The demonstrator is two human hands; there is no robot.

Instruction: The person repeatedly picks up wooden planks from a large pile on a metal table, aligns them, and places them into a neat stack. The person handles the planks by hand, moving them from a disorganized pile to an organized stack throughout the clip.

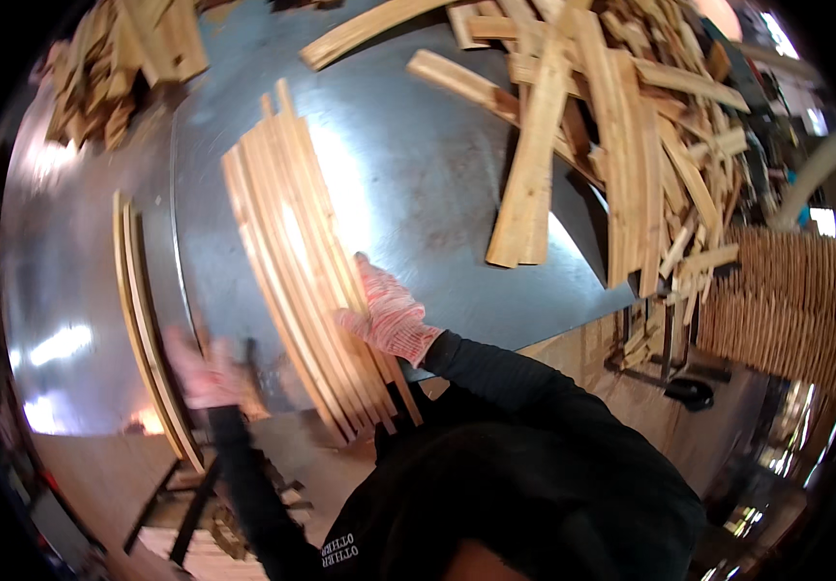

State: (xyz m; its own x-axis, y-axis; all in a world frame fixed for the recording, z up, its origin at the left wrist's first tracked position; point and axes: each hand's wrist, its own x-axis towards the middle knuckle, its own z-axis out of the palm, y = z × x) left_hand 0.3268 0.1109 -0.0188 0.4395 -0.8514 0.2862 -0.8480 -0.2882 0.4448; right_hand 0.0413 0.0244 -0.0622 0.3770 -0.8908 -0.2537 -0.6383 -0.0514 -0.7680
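Observation:
A bundle of long pale wooden strips [292, 242] lies side by side on the metal tabletop in front of me, its near ends reaching past the edge. My right hand [396, 312], in a pink-and-white knit glove, rests on the bundle's right side. Its thumb and forefinger are spread apart over the outer strips. My left hand [207, 370], gloved alike, is smeared by motion. It hovers between the bundle and a pair of separate wooden strips [152, 329] on the left, nearest to that pair; whether it touches them I cannot tell.
A large heap of loose boards [621, 126] covers the far right of the metal table [418, 184]. Another wood pile [127, 68] sits at the far left. Stacked strips [776, 310] stand beyond the right edge. Below the left edge is a dark-legged stand [190, 513].

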